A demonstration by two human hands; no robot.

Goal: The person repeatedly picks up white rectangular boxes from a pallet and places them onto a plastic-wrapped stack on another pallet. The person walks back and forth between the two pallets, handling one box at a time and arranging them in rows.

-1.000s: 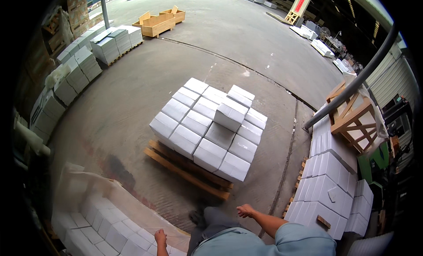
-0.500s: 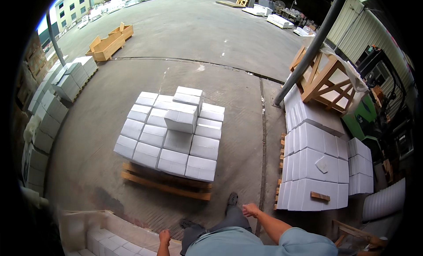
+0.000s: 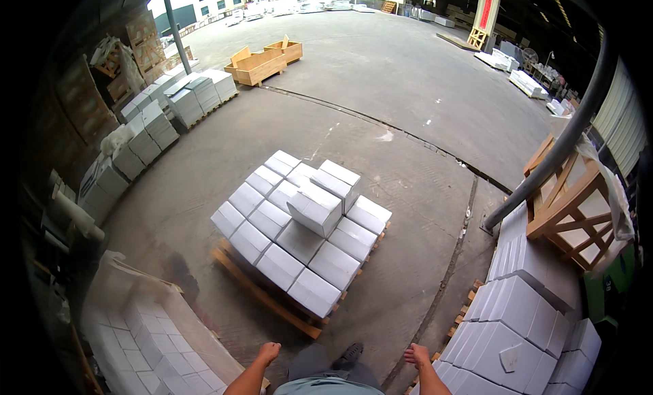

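Note:
My left hand [image 3: 269, 353] hangs low in front of me, its fingers curled with nothing visible in them. Over to the right, my right hand [image 3: 417, 355] hangs empty, its fingers loosely bent and a little apart. Neither hand touches anything. Ahead of both stands a wooden pallet [image 3: 269, 291] bearing closely packed white cartons [image 3: 280, 264]. Two more white cartons rest on top of that layer: the nearer carton [image 3: 315, 208] sits askew, and the farther carton [image 3: 335, 181] is behind it.
An open crate with white boxes [image 3: 153, 344] is at lower left. Stacked white cartons [image 3: 507, 303] line the right, near a grey post [image 3: 551, 174] and a wooden frame crate [image 3: 571, 211]. Wooden boxes [image 3: 257, 67] lie farther off. A groove [image 3: 445, 279] crosses the floor.
My view has turned left, so the loaded pallet appears farther right and rotated. My hands have shifted, with both forearms now reaching up from the lower edge. The cartons keep their arrangement.

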